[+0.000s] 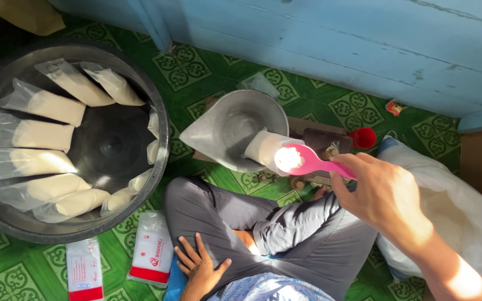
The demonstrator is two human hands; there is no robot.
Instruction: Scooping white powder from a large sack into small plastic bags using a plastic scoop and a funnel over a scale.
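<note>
My right hand (380, 192) grips the handle of a pink scoop (308, 160) heaped with white powder. The scoop's bowl sits at the mouth of a clear plastic bag (260, 147) of white powder. That bag lies in the metal pan (235, 125) of a weighing scale. My left hand (199, 267) rests with fingers spread, next to my grey-trousered leg, and it holds nothing.
A big dark round basin (107, 147) on the left holds several filled bags of white powder along its wall. Two flat red-and-white packets (152, 248) lie on the green patterned floor. A large white sack (453, 206) stands at the right, a blue wooden wall behind.
</note>
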